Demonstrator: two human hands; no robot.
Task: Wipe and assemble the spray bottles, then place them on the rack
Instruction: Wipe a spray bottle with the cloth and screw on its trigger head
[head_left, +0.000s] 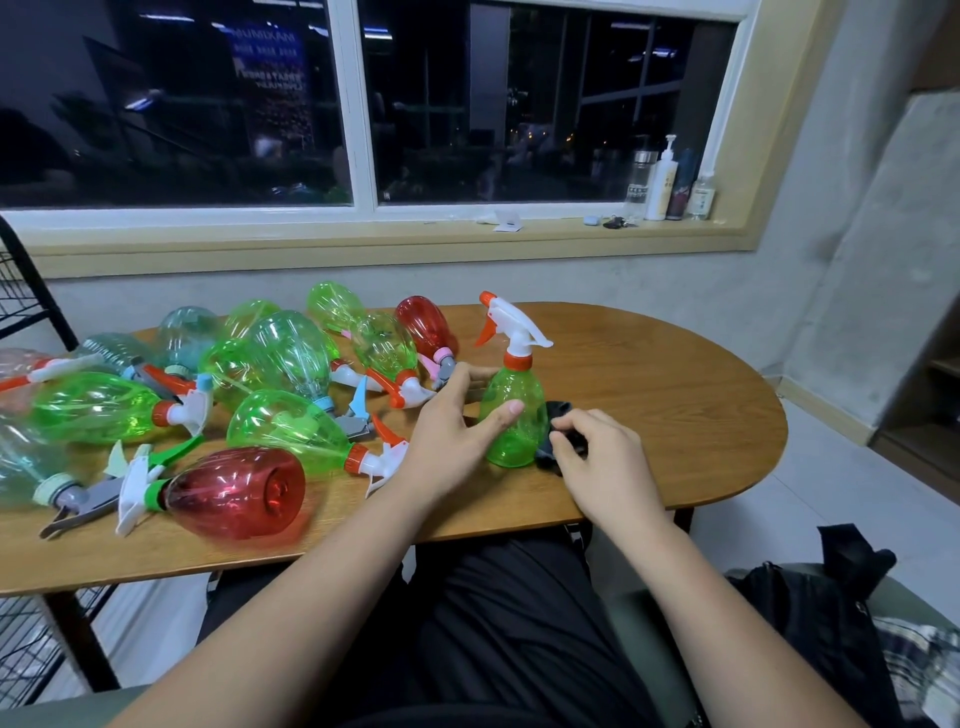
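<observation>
**A:** Count, please: how many stand, how many lie?

**B:** One upright bottle (511, 426) stands. The rest lie on their sides in a pile. Two red bottles (239, 491) are certain, and I see at least seven green bottles (96, 410) and a few clear ones (184, 330). They overlap, so I cannot give a total. Four containers (665, 182) stand on the sill.

**A:** Hands?

**B:** The left hand (452, 436) curls round the upright bottle, thumb on its front and fingers behind. The right hand (605, 462) grips a black cloth (558, 415) bunched against the bottle's right side.

**A:** Where does it stand, and what room is there?

**B:** It is toward the near edge of the table (675, 395), just right of the pile. Open wood runs from it to the table's rounded right end. The left half is crowded out to the edge of view. A black wire rack (21, 291) stands at far left beside the table, partly cut off.

**A:** Materials?

**B:** The bottles are translucent ribbed plastic, pear-shaped. The upright one has a white trigger head with an orange collar and nozzle. The table is smooth grained wood. The cloth is soft and crumpled.
</observation>
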